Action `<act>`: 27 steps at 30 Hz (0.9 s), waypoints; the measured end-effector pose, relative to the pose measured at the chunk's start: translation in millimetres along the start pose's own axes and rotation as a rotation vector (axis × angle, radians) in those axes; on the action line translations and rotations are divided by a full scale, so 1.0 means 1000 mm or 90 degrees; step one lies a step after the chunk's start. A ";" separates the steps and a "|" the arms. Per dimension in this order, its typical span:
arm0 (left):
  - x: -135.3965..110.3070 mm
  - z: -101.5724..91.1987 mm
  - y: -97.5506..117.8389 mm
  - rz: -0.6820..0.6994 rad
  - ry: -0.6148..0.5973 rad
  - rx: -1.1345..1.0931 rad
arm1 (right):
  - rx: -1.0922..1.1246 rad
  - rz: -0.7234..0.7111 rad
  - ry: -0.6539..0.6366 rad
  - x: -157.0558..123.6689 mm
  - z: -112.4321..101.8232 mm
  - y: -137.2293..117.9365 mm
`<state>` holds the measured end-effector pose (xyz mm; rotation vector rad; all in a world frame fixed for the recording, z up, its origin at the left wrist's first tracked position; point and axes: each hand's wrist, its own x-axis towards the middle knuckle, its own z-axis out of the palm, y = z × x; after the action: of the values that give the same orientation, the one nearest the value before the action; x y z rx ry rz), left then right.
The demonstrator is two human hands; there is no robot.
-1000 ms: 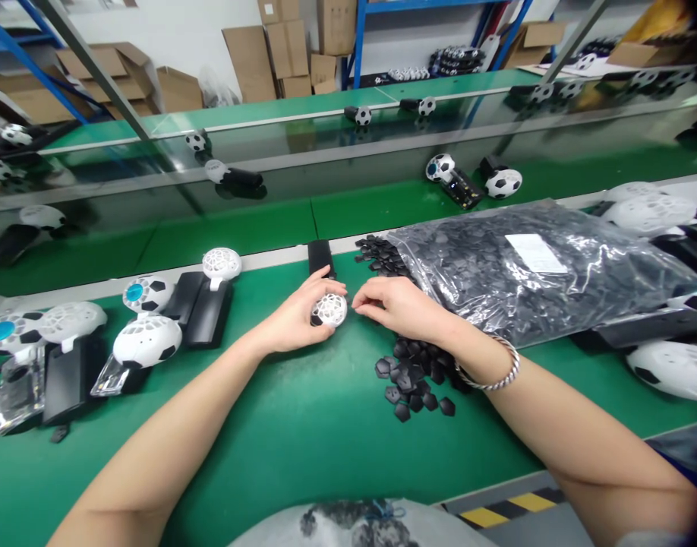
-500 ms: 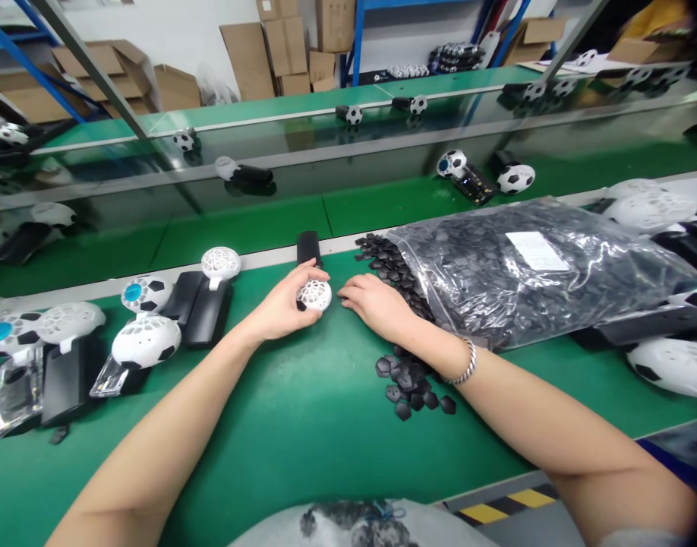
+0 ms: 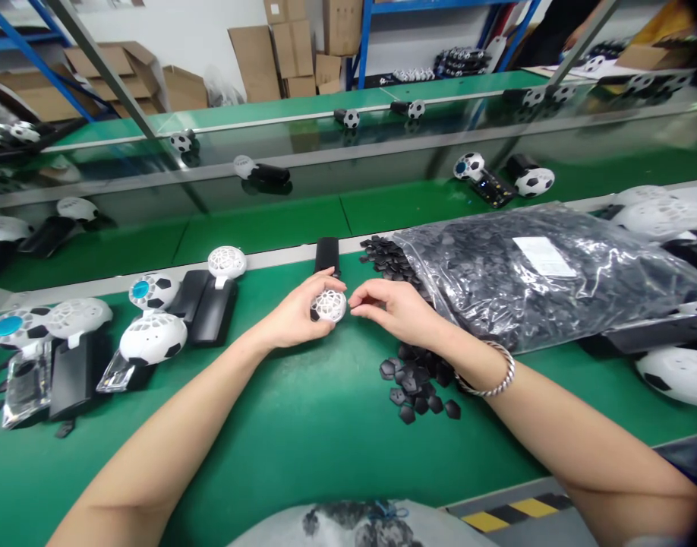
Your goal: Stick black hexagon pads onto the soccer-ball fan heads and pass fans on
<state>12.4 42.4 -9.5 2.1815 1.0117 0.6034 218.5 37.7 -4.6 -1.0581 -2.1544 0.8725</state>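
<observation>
My left hand [image 3: 303, 310] is wrapped round a white football-shaped shell [image 3: 329, 306] with an open lattice and a black patch, its face turned up. A black handle [image 3: 326, 256] extends behind the shell towards the belt. Just right of the shell, my right hand [image 3: 391, 305] is closed in a pinch; what its fingertips hold, if anything, is too small to make out. Loose black pentagon pieces [image 3: 414, 384] lie below my right wrist. More pentagons [image 3: 386, 254] spill from the mouth of a clear plastic bag [image 3: 485, 266] beyond it.
Several football-headed devices [image 3: 153, 339] with dark handles lie on the left of the green table [image 3: 280, 441]. White and black shells [image 3: 679, 376] crowd the right end. Behind the table runs a green belt [image 3: 291, 216] carrying more devices [image 3: 534, 181].
My right hand has drawn its fingers into a pinch close beside the shell. My left hand still holds the shell. The view has shifted slightly, and belt items sit further right.
</observation>
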 end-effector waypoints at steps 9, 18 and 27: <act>0.001 0.003 0.004 -0.020 0.006 -0.010 | -0.075 -0.116 -0.004 -0.002 0.015 0.001; 0.001 0.004 0.002 -0.007 0.010 -0.028 | -0.057 -0.134 0.031 0.002 0.021 -0.001; 0.001 0.007 0.004 -0.016 0.041 0.003 | 0.090 -0.002 0.078 0.005 0.026 0.014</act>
<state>19.6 38.8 -11.7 2.1625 1.0746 0.6636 203.4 40.9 -30.6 -1.0103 -1.9628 0.9187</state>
